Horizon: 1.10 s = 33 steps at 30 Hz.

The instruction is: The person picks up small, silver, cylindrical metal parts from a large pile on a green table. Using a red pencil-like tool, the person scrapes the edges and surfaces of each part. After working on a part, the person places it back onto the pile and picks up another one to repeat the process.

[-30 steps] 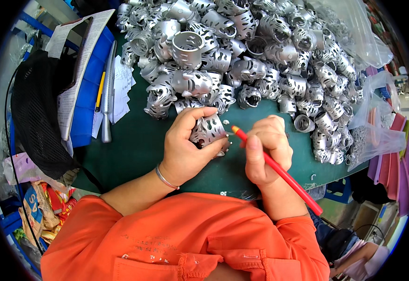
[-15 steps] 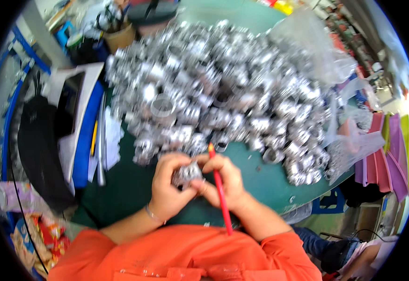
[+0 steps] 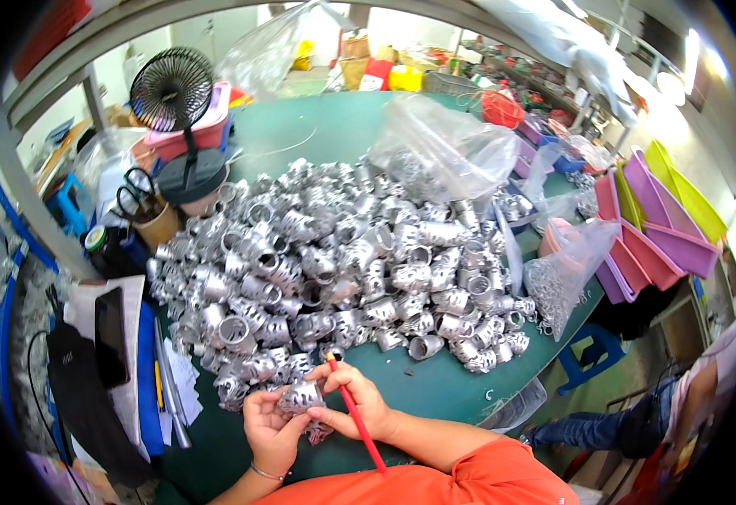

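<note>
A short silver metal sleeve with cut-out slots (image 3: 301,396) sits between my two hands, above the green table's front edge. My left hand (image 3: 269,431) has its fingers closed around the sleeve's left side. My right hand (image 3: 360,410) grips a thin red pencil (image 3: 354,407), slanted with its yellowish tip pointing away from me. That hand's thumb also presses on the sleeve. Just below the sleeve, a reddish and silver bit (image 3: 317,433) shows between the hands; I cannot tell what it is. Right beyond my fingers lies a large heap of similar metal sleeves (image 3: 326,273).
On the green table (image 3: 444,383), a clear plastic bag (image 3: 448,151) rests at the heap's far side. A black fan (image 3: 172,93) and a scissors holder (image 3: 159,225) stand far left; a phone (image 3: 111,337) lies left. Colourful bins (image 3: 650,223) stack at right, near a seated person (image 3: 646,412).
My view has tipped up and shifted, so the fan and the far end of the table now show. Both hands still hold the sleeve and the pencil, with the sleeve turned a little.
</note>
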### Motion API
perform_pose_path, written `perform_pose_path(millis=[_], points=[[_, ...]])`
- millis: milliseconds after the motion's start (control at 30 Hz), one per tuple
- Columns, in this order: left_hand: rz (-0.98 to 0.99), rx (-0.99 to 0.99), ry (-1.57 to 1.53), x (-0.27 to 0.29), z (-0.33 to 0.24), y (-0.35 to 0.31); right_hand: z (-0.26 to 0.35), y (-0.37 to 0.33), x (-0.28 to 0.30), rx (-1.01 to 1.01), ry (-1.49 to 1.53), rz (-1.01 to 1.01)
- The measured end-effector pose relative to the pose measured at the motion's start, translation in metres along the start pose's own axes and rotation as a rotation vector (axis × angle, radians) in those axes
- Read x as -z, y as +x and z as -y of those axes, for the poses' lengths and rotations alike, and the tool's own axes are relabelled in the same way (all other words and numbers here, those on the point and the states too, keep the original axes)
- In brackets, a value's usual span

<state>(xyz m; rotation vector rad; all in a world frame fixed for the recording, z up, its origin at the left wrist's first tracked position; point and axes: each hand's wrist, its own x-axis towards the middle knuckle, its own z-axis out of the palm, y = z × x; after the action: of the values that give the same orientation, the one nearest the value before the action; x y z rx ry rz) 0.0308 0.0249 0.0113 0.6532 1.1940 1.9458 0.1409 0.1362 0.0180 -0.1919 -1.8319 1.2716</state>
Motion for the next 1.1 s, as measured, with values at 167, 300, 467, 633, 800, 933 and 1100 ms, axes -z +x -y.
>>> perform_pose_path(millis=[167, 300, 467, 633, 800, 933, 1100], points=[[-0.025, -0.02, 0.016, 0.002, 0.003, 0.002, 0.0, -0.004, 0.001, -0.004, 0.009, 0.007], [-0.039, 0.004, -0.007, 0.015, 0.015, 0.003, 0.007, 0.001, 0.004, 0.057, -0.031, -0.019], [-0.076, 0.031, -0.001, 0.013, 0.011, 0.003, 0.009, 0.001, 0.004, 0.052, -0.045, -0.005], [0.022, 0.077, 0.189, 0.014, 0.005, 0.001, 0.005, 0.0, 0.005, 0.069, -0.052, 0.005], [0.105, -0.053, 0.155, 0.032, 0.027, 0.002, 0.005, 0.002, 0.003, 0.049, -0.036, 0.022], [0.143, -0.017, 0.226, 0.023, 0.013, 0.003, 0.0, 0.003, 0.006, 0.067, -0.085, 0.054], [0.151, -0.007, 0.085, 0.017, 0.012, 0.001, 0.002, 0.0, 0.003, 0.023, -0.034, 0.061]])
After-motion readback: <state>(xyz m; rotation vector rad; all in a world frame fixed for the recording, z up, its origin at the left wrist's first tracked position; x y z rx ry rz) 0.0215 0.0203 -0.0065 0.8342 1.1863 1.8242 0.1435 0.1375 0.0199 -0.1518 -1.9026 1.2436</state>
